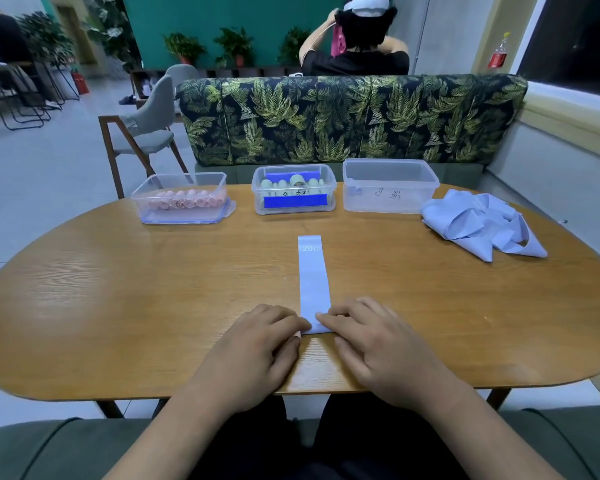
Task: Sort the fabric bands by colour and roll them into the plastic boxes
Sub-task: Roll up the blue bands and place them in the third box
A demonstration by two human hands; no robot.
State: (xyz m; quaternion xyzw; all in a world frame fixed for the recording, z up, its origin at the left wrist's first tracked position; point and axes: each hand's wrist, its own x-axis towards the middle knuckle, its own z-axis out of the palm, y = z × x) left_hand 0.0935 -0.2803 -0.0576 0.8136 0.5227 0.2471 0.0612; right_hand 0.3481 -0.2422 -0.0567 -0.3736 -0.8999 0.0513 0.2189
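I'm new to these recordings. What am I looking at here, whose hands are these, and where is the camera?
There is no machine here. One camera sits on a person's head and looks down at their own two bare hands. The left hand and right hand pinch the near end of a flat light-blue fabric band lying on the oval wooden table, seemingly starting a roll. At the far edge stand three clear plastic boxes. The left box holds pink rolls, the middle box holds pale green rolls, and the right box looks empty. A loose pile of light-blue bands lies at the right.
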